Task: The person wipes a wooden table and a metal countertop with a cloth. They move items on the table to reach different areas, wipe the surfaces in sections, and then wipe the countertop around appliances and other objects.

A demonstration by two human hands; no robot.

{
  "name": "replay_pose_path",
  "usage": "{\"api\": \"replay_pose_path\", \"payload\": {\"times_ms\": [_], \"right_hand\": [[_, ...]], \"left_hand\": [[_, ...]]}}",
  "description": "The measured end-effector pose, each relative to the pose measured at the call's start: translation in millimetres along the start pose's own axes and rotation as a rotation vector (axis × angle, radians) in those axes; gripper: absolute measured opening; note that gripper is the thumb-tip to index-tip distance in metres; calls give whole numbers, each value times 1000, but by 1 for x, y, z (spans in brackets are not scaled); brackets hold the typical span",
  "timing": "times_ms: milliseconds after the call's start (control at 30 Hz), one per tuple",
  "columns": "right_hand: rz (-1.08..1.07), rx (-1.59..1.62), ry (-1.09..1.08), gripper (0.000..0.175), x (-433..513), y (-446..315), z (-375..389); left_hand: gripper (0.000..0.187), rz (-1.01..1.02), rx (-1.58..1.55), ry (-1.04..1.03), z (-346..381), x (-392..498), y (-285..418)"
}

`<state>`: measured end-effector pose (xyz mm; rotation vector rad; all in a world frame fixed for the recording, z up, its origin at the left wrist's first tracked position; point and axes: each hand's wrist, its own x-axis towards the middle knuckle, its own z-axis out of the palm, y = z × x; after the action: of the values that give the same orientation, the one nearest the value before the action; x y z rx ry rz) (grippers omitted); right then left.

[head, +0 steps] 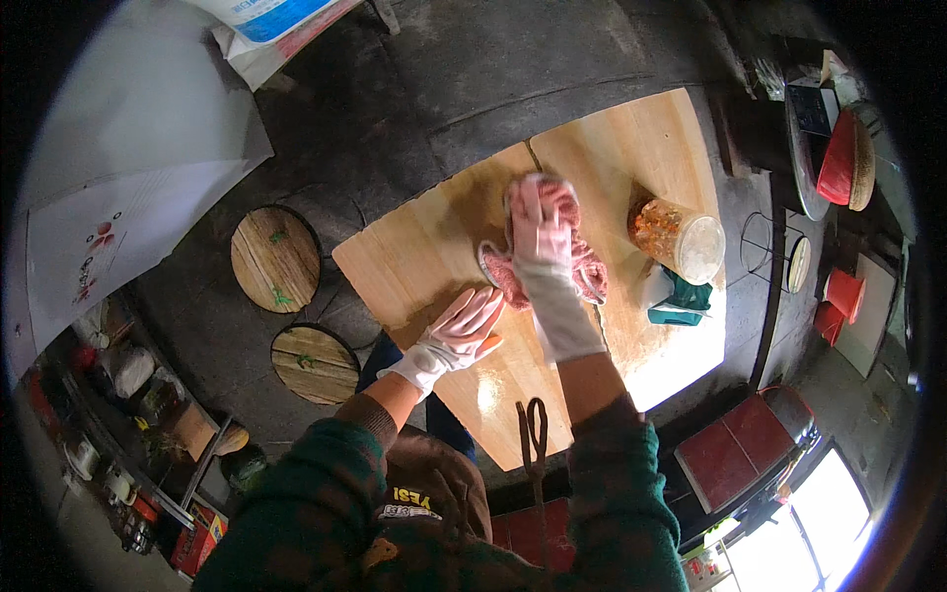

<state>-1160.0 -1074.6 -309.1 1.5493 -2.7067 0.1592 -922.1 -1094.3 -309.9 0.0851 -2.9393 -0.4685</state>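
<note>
My right hand [542, 229], in a thin whitish glove, presses on a crumpled pink cloth [590, 270] that lies on the light wooden tabletop [459, 222]. Bunched parts of the cloth show around the fingers and on both sides of the wrist. To its left, my left hand [462, 329], gloved the same way, rests flat near the table's edge with nothing in it. Right of the cloth are a clear plastic jar [669, 233] with orange-red contents and a pale lid, and a green and white packet [679, 297].
Two round wooden-topped stools [275, 259] with green bits on them stand left of the table. A white cabinet [133, 222] is at the upper left, a cluttered shelf [148, 451] at the lower left. Red stools [843, 296] and a dark red tiled surface [736, 451] are at the right.
</note>
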Motion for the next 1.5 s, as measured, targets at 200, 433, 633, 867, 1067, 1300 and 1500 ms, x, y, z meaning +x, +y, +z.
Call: {"api": "replay_pose_path", "payload": {"times_ms": [200,433,633,867,1067,1300,1500], "right_hand": [[-92,-184,163,49,18,3,5],[-171,-2,249,40,11,13,2],[94,7,-48,73,43,-15,2],[-138,228,-39,85,10,-16,-8],[-42,271,31,80,48,-15,7],[-168,-33,-327,86,-13,30,3],[339,-229,113,80,128,94,11]], "left_hand": [[65,5,-8,-14,-3,2,0],[65,14,-45,33,-5,3,-2],[62,-31,-86,-36,4,-2,-1],[49,49,-129,54,5,-1,-5],[49,46,-95,20,-1,2,-2],[59,48,-66,-27,-4,5,-3],[58,43,-19,-59,3,-1,-2]]}}
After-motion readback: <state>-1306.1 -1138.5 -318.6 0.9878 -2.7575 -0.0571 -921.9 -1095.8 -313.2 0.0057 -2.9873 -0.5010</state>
